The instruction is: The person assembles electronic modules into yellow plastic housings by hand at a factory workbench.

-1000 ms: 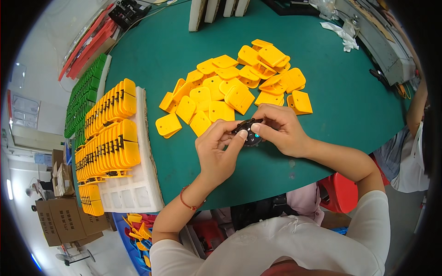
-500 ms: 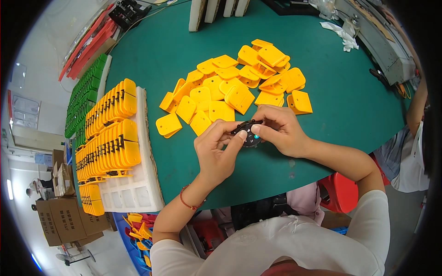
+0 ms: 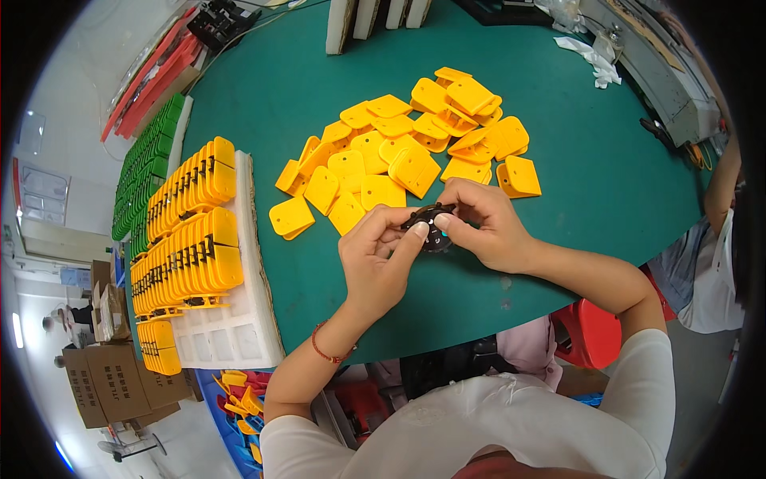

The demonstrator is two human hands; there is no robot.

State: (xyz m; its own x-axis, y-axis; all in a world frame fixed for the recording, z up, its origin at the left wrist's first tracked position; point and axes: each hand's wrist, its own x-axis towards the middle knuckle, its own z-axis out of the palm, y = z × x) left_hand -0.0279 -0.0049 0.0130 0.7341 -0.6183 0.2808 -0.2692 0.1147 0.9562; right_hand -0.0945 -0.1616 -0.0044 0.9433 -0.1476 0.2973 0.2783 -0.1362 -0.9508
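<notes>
- Nearest us, the left hand [image 3: 373, 262] pinched one side of a small round black device [image 3: 436, 242], its thumb pressed on the face.
- The right hand [image 3: 496, 238] pinched the opposite side, so we saw the device between both hands, over a green table [image 3: 590, 191].
- To the left, a white foam tray [image 3: 229, 345] held rows of yellow clips [image 3: 187, 263].
- Just beyond the hands lay a loose yellow pile [image 3: 383, 156].
- At the far edge, we saw white slabs [image 3: 342, 25] standing upright.

Two hands [image 3: 377, 257], one black device [image 3: 435, 242]
</notes>
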